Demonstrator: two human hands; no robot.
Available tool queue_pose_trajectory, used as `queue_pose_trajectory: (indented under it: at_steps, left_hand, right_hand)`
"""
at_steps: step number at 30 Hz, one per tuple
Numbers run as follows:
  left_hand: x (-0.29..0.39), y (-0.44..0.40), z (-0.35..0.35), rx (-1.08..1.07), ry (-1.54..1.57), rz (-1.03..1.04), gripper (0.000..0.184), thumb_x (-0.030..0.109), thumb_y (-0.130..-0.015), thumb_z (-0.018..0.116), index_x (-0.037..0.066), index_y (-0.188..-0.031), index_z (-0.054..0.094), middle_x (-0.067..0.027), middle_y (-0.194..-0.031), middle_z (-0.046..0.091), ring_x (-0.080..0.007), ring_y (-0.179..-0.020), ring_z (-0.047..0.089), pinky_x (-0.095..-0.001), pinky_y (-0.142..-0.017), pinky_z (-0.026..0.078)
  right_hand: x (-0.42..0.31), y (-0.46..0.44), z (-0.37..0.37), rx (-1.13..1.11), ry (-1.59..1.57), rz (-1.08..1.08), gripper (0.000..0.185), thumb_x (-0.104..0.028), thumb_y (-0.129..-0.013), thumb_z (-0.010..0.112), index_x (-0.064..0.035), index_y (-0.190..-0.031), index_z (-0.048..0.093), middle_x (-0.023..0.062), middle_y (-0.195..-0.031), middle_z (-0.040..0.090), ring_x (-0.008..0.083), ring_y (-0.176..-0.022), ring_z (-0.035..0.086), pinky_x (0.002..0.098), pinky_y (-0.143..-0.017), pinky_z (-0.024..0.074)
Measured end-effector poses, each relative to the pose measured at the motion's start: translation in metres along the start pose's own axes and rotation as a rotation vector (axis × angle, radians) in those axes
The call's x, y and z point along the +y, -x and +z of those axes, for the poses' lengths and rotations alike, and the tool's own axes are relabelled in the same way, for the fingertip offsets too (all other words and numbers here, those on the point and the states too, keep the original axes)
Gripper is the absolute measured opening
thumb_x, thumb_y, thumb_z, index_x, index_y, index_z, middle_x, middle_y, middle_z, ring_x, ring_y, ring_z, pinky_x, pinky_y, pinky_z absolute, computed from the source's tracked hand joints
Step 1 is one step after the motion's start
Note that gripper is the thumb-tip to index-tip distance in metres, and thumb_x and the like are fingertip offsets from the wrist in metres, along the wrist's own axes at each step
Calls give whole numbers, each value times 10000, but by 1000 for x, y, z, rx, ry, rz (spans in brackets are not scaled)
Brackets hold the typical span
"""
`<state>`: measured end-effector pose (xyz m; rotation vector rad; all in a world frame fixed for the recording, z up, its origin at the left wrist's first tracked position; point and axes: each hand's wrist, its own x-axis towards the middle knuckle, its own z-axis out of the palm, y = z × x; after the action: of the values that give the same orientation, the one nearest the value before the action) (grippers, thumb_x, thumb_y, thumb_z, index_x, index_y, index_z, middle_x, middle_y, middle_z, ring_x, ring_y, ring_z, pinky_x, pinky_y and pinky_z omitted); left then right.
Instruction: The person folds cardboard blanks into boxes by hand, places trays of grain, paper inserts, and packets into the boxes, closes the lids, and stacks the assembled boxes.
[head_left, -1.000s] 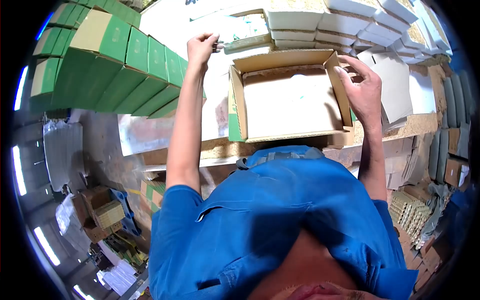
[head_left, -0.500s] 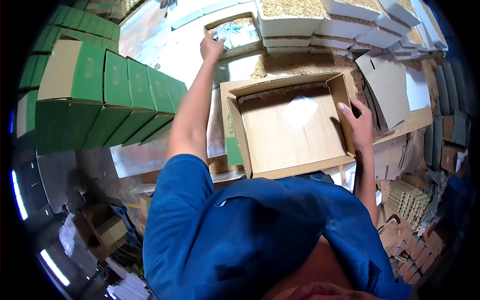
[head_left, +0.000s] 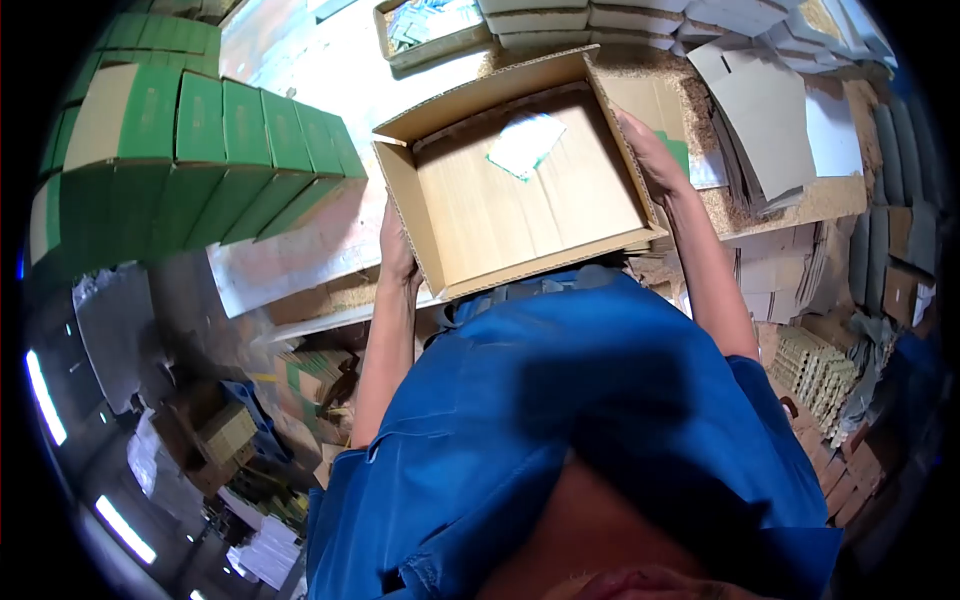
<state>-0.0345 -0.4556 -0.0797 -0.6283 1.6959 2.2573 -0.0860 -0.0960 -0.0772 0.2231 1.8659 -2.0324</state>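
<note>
An open cardboard box (head_left: 540, 265) is held up in front of my body, its inside facing me, tilted. A small white packet with green print (head_left: 527, 146) lies flat on its bottom. My left hand (head_left: 397, 240) grips the left wall from outside; its fingers are mostly hidden behind the cardboard. On the opposite side my right hand (head_left: 648, 158) holds the right wall, with the fingertips out of sight. Beyond the box, a shallow tray (head_left: 440, 50) contains several similar packets (head_left: 432, 20).
A row of green boxes (head_left: 225, 125) stands on the worktable (head_left: 300, 60) at left. Stacked white-sided blocks (head_left: 620, 22) line the far right, with grey cardboard sheets (head_left: 755, 115) nearer. Ridged yellowish trays (head_left: 815, 370) are piled low at right.
My left hand has left the packet tray and taken the box's left wall. The box has shifted left and away from my body and turned slightly. My right hand still holds its right side.
</note>
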Motion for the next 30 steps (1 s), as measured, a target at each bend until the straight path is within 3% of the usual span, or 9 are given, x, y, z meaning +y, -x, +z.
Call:
queue_pose_trajectory:
  at_steps: [2,8,12,14,19,24,28,29,30]
  left_hand:
    - [2,8,-5,-109,-27,7,592,448,-1015,491,59,-1449,385,-113,-1307,545,-193,-1128,585,-323,-919,519]
    - [15,10,19,-175,-15,81,704,504,-967,530,53,-1471,335,-104,-1343,519,-182,-1210,527,-313,-989,471]
    - [22,7,13,-171,-7,36,716,534,-985,477,48,-1487,317,-101,-1303,528,-173,-1140,565,-324,-930,512]
    - [28,16,25,-165,17,22,721,553,-994,444,50,-1493,311,-103,-1277,540,-169,-1112,580,-325,-909,524]
    - [24,3,28,-115,-219,188,786,570,-984,442,80,-1548,196,-135,-1387,464,-216,-1188,545,-341,-937,515]
    - [19,4,49,-18,-667,480,987,570,-912,589,6,-1549,89,-235,-1559,249,-310,-1416,310,-440,-1157,268]
    - [30,12,52,74,-874,540,1012,625,-886,583,-18,-1534,147,-275,-1502,306,-381,-1395,327,-471,-1137,289]
    - [30,14,57,174,-960,792,800,541,-914,596,45,-1492,351,-238,-1410,426,-380,-1342,403,-455,-1096,359]
    - [34,16,58,176,-959,793,800,541,-914,596,45,-1492,351,-238,-1410,426,-380,-1342,403,-455,-1096,359]
  right_hand:
    - [-13,5,9,-14,258,9,1021,-574,-807,723,-13,-1525,261,219,-1537,338,290,-1416,351,383,-1165,277]
    - [-1,7,27,81,243,-115,1022,-471,-787,778,-19,-1532,244,237,-1494,392,306,-1387,387,380,-1157,294]
    - [19,2,-11,-92,-312,82,914,-678,-913,466,-52,-1541,244,179,-1586,253,288,-1472,219,409,-1198,187]
    - [22,-2,-20,-133,-359,-14,905,-695,-930,400,-49,-1541,231,166,-1613,168,281,-1499,115,450,-1213,112]
    - [-10,12,9,10,-97,22,909,-616,-905,566,-9,-1519,282,205,-1554,310,271,-1451,282,365,-1180,224]
    - [-20,8,17,-21,75,70,860,-527,-884,636,-48,-1522,314,147,-1522,389,238,-1379,390,333,-1137,298]
    - [-16,4,14,18,35,-3,903,-545,-837,697,-79,-1520,334,185,-1468,449,251,-1315,466,346,-1109,339]
    - [-17,7,12,47,10,13,865,-539,-862,670,-87,-1521,339,170,-1485,431,251,-1337,440,354,-1114,327]
    - [-13,3,7,-8,-80,-17,837,-535,-888,638,-84,-1523,331,172,-1503,407,260,-1354,417,372,-1128,307]
